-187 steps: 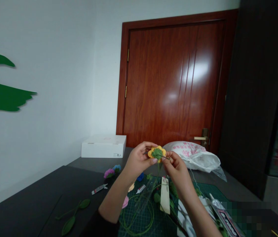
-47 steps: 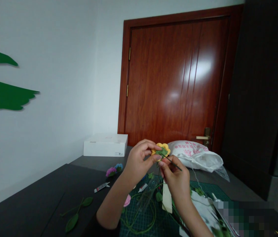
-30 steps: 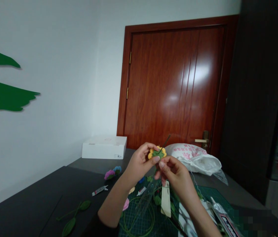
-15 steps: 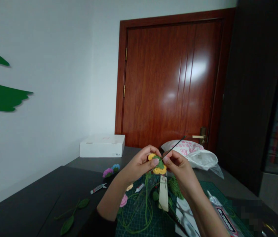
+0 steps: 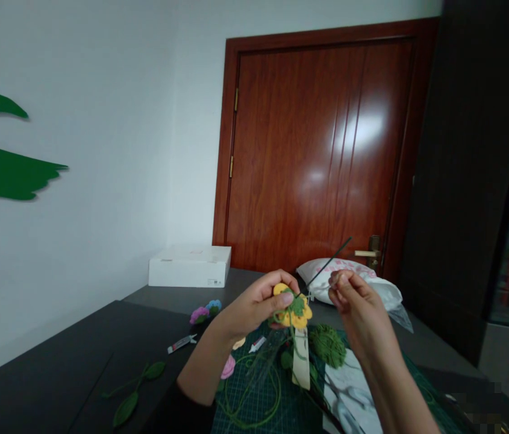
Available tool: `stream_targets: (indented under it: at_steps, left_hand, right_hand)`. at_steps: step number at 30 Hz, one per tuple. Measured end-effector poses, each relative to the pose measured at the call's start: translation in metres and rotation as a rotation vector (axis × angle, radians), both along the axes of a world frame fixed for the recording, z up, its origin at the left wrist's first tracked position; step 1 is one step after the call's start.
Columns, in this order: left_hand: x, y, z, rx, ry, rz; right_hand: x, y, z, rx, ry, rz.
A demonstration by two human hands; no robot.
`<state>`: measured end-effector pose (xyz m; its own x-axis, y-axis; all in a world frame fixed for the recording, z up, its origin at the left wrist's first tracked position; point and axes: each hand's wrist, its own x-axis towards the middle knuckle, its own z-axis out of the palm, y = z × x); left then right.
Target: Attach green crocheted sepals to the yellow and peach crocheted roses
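I've got the yellow flower [image 5: 298,308] pinched in my left hand [image 5: 261,301], its dark rod [image 5: 326,264] slanting toward half-past one, and it sits at eight o'clock from my right hand [image 5: 357,301], clear of it, fingertips pressed together, contents unclear.

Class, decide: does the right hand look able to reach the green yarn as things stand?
Probably yes: the right hand appears near the green yarn, and nothing visible covers its top, though the pinched fingers must open first.
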<state>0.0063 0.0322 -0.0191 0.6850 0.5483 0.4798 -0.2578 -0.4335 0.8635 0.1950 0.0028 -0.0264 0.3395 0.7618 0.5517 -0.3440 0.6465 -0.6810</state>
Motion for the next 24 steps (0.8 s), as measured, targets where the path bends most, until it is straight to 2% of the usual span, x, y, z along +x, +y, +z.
stream_targets:
  at_steps: [4, 10, 15, 24]
  left_hand:
    - [0.001, 0.004, -0.001, -0.015, -0.009, 0.022]
    - [0.004, 0.007, -0.005, -0.115, -0.032, -0.016]
    - [0.008, 0.007, -0.005, -0.136, -0.059, -0.033]
    - [0.003, 0.007, 0.000, -0.187, -0.104, 0.036]
  right_hand:
    - [-0.006, -0.002, 0.004, -0.065, 0.031, 0.123]
    - [-0.023, -0.002, -0.004, -0.075, -0.027, 0.260]
    - [-0.028, 0.001, -0.010, -0.074, -0.066, 0.272]
    - [-0.028, -0.005, -0.002, -0.048, -0.115, 0.387]
